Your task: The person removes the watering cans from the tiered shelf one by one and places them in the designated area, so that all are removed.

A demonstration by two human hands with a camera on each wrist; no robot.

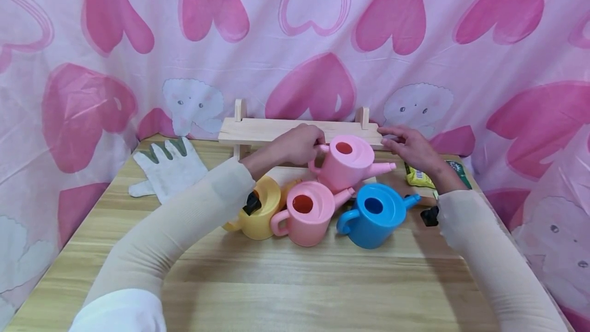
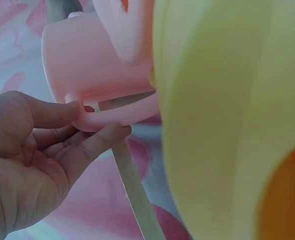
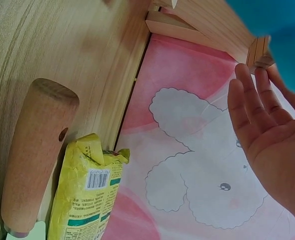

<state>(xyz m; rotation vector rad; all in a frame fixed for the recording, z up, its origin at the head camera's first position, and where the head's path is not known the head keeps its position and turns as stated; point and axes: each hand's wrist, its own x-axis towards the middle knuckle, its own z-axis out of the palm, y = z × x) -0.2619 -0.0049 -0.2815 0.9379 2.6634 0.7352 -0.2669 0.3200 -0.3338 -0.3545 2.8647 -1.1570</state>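
My left hand (image 1: 301,143) pinches the handle (image 2: 117,115) of a light pink watering can (image 1: 343,170), whose spout points right. The can is just in front of a wooden shelf (image 1: 276,128); whether its base rests on anything is hidden. At the shelf's right end, my right hand (image 1: 412,150) has its fingers extended, the fingertips at the board's end (image 3: 260,52), holding nothing. Nearer to me stand a yellow watering can (image 1: 260,224), a darker pink watering can (image 1: 306,227) and a blue watering can (image 1: 375,229). My left forearm partly covers the yellow one.
White work gloves (image 1: 172,173) lie at the table's left. To the right are a yellow packet (image 3: 87,185) and a wooden-handled tool (image 3: 40,155), partly behind my right arm in the head view. A pink heart-patterned curtain (image 1: 313,86) hangs close behind the shelf.
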